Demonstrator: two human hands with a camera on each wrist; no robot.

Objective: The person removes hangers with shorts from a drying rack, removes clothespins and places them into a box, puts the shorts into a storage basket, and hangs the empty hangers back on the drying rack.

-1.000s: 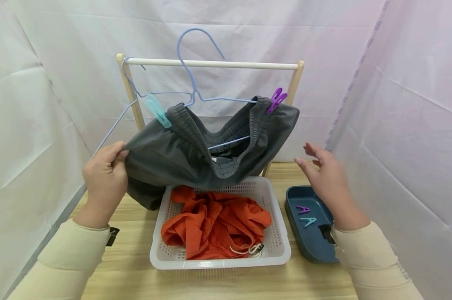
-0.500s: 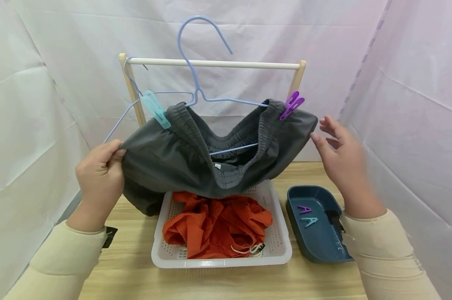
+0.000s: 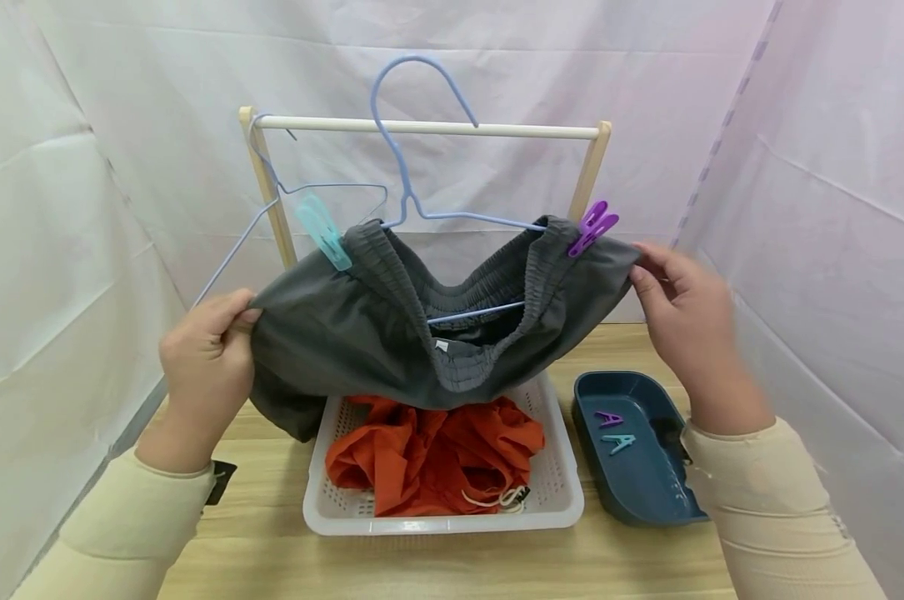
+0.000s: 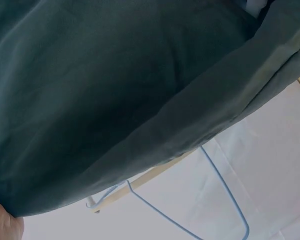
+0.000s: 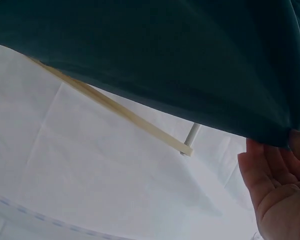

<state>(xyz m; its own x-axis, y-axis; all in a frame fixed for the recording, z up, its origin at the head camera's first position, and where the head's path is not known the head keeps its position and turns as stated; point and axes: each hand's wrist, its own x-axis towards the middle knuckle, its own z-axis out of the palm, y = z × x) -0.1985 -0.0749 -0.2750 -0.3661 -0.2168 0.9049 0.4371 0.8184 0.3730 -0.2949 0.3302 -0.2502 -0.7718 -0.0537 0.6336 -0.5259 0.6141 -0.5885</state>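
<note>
Dark grey elastic-waist shorts (image 3: 347, 333) hang from a blue wire hanger (image 3: 405, 162), held up between both hands above the basket. A light-blue clothespin (image 3: 324, 233) grips the waistband on the left, a purple clothespin (image 3: 593, 228) on the right. My left hand (image 3: 210, 350) pinches the left outer edge of the cloth between thumb and fingers. At the opposite edge, my right hand (image 3: 687, 321) pinches the fabric, thumb in front; the right wrist view shows the cloth (image 5: 190, 65) drawn down to that thumb. The hanger's hook overlaps the rack's bar in the head view.
A wooden rack with a white bar (image 3: 332, 124) stands behind; a second blue hanger (image 3: 234, 250) hangs at its left end. Below, a white basket (image 3: 444, 525) holds orange clothing (image 3: 429, 458). A dark blue tray (image 3: 639, 492) at right holds a purple and a light-blue clothespin.
My right hand has come to the right edge of the shorts and taken hold of it. The hanger and shorts have shifted right, and the hook rose and then dropped back.
</note>
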